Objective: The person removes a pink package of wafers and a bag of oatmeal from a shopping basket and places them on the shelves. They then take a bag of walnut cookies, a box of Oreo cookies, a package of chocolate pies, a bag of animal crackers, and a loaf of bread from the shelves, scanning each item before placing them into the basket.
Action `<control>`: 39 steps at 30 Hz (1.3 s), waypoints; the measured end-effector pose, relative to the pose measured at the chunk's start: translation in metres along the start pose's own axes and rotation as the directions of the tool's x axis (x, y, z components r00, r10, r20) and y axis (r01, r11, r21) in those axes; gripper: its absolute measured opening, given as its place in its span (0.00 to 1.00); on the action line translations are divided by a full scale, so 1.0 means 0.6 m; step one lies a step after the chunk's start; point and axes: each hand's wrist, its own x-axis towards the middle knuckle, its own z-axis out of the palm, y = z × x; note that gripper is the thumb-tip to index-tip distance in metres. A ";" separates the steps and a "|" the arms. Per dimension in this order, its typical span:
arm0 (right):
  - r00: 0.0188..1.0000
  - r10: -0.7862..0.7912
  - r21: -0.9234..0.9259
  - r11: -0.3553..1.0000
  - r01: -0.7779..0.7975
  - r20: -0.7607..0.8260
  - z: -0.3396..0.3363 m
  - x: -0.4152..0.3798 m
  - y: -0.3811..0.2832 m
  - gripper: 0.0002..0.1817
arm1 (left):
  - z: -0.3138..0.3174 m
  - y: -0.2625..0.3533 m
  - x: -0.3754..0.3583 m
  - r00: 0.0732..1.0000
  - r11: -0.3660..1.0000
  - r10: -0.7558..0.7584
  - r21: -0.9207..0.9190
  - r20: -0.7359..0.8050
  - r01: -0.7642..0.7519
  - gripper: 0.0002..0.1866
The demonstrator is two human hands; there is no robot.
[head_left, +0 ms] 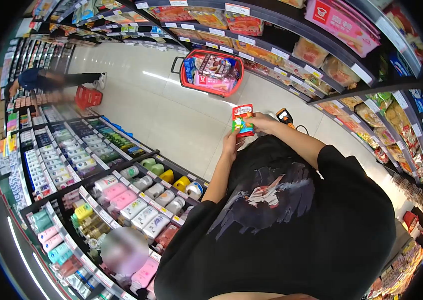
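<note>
Both hands hold a small red and green packet [243,118] in front of my body. My left hand [231,143] grips its lower edge from the left. My right hand [262,122] has its fingers closed on the packet's right side. Printing and pictures cover the packet's face, too small to read. Just beyond my right forearm is a yellow and black handheld scanner [284,116] with a dark cord; what supports it is hidden. On the floor ahead stands a red shopping basket [242,75] filled with packaged goods, including a pink pack [212,82].
Shelves of packaged food [251,47] curve along the far and right sides. To the left, a shelf unit holds several rows of bottles [144,214]. A person in dark clothes [44,80] bends by the far-left shelves beside another red basket [89,97]. Pale tiled floor [171,120] runs between.
</note>
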 end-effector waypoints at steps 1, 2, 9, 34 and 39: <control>0.999 0.002 0.049 0.999 -0.004 0.036 -0.008 0.022 -0.006 0.26 | -0.003 0.017 0.019 0.999 1.000 -0.016 0.023 0.043 0.015 0.18; 0.999 -0.003 0.054 0.999 0.001 0.041 -0.012 0.043 -0.014 0.26 | -0.010 0.035 0.036 0.996 0.998 -0.036 0.052 0.081 0.032 0.18; 0.995 -0.025 0.019 0.999 0.027 -0.091 -0.019 0.222 -0.098 0.22 | -0.046 0.158 0.175 0.989 0.978 0.025 0.200 0.147 -0.054 0.22; 0.888 -0.035 -0.071 0.997 0.003 -0.459 0.240 0.610 -0.297 0.26 | -0.339 0.476 0.571 0.957 0.949 -0.286 0.153 0.050 0.275 0.10; 0.867 0.138 -0.011 0.987 -0.163 -0.480 0.221 0.694 -0.286 0.27 | -0.351 0.483 0.644 0.930 0.919 -0.362 0.188 0.060 0.345 0.10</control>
